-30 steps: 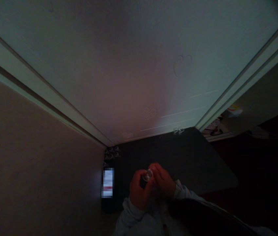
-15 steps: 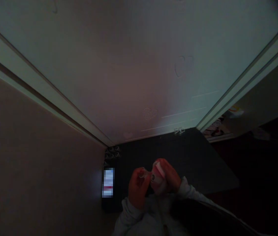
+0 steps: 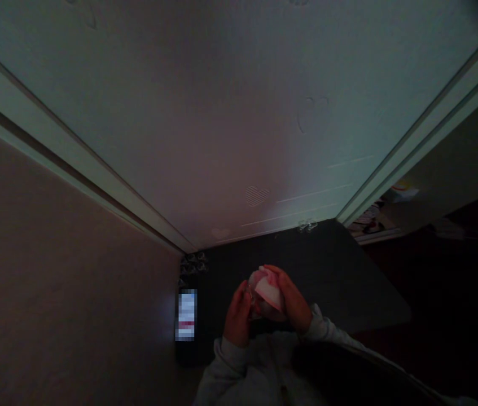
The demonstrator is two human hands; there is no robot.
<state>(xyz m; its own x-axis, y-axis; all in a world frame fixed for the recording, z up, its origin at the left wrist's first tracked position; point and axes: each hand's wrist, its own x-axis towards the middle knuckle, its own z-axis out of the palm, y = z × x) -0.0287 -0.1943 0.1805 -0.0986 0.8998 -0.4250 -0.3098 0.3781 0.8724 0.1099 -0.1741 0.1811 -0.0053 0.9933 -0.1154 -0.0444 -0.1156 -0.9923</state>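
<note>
The room is very dim. My right hand [image 3: 293, 301] is wrapped round a small pink and white rounded object [image 3: 267, 288], held above a dark table [image 3: 332, 270]. My left hand [image 3: 237, 318] is closed beside it, its fingertips pinched on a small clear piece [image 3: 250, 293] against the object's left side. Both wrists wear light grey sleeves. What the pink object is stays too dark to name.
A phone [image 3: 187, 316] with a lit screen lies on the table's left side, by the wall. Small clear items [image 3: 193, 260] sit in the back left corner, and others [image 3: 307, 225] at the back edge. A pale door [image 3: 239, 124] rises behind.
A second ago both hands held a small clear round piece. The right hand has since brought up the pink and white object and raised it slightly; the left hand stays pinched beside it.
</note>
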